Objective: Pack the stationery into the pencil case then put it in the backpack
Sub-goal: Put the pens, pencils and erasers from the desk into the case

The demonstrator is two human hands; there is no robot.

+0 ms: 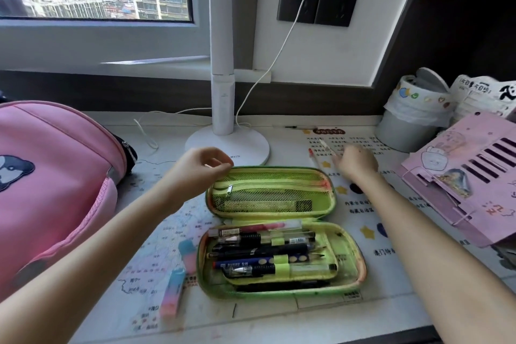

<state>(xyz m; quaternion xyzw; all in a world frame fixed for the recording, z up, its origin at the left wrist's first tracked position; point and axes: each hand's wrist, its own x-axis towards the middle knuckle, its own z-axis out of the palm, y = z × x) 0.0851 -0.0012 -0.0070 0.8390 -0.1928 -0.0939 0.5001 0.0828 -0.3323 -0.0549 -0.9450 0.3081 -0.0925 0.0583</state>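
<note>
A green pencil case (350,257) lies open flat in the middle of the desk, with several pens under its elastic loops and a ruler behind the lid's mesh. My left hand (205,166) hovers at the lid's far left corner with fingers curled; whether it holds anything is unclear. My right hand (356,162) reaches past the lid's right corner onto a pen with a red end (315,159) and a pale stick (326,147), which I cannot tell if it grips. Two pastel erasers (187,255) (173,292) lie left of the case. The pink backpack (53,176) stands at far left.
A white desk lamp base (248,145) and its pole stand right behind the case, with a white cable trailing from the wall socket. A small lined bin (410,120) and a pink folding book stand (458,176) crowd the right side. A printed map mat covers the desk.
</note>
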